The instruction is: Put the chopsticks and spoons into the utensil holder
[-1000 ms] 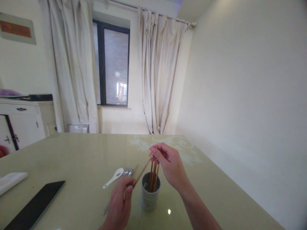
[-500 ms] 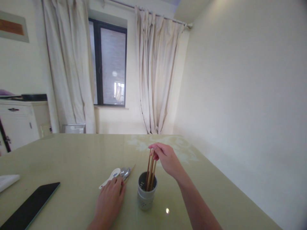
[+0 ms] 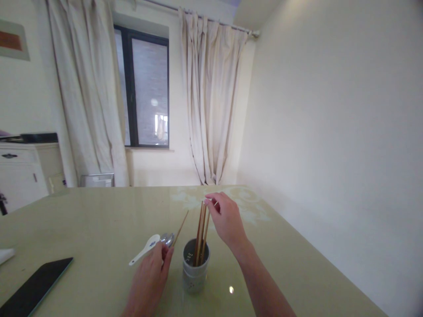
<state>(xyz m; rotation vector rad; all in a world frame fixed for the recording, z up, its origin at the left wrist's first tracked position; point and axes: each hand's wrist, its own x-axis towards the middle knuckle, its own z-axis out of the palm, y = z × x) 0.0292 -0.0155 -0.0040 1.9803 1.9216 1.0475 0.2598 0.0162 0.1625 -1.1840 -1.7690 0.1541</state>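
Note:
A grey cylindrical utensil holder [image 3: 194, 281] stands upright on the table, with several wooden chopsticks [image 3: 200, 237] leaning in it. My right hand [image 3: 229, 220] hovers at their top ends, its thumb and index finger apart; contact with a chopstick is hard to make out. Left of the holder, my left hand [image 3: 150, 273] pinches a single wooden chopstick [image 3: 181, 227], whose far end points up and right. Just beyond that hand lie a white ceramic spoon [image 3: 144, 251] with a blue mark and metal spoons [image 3: 168, 239], their handles hidden by the hand.
The pale green table [image 3: 109, 220] has a glossy top. A black flat panel [image 3: 39, 286] lies at the left, with a white object [image 3: 5, 255] beyond it. A wall [image 3: 330, 154] runs along the right side; curtains [image 3: 211, 97] hang behind the table.
My left hand has raised the chopstick's far end off the spoons' side. My right fingers have loosened at the tops of the holder's chopsticks. The view has shifted slightly right.

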